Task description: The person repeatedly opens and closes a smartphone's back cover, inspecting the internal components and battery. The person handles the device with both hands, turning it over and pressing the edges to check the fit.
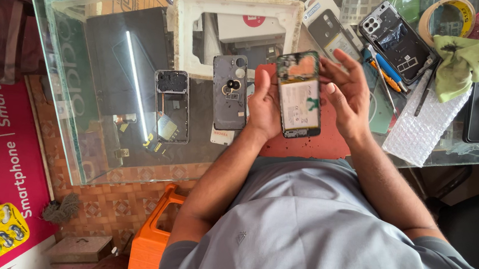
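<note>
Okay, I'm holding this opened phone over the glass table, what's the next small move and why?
Probably bring the right hand in to pinch the top edge of the opened phone. The left hand grips it alone from one side, battery facing up, while the right hand's fingers hover open beside it without gripping.

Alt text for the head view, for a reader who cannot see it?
A person's left hand holds an opened smartphone with its white battery exposed above a glass table, the right hand touching its edge. A grey phone back cover and a bare phone frame lie beside it.
</note>
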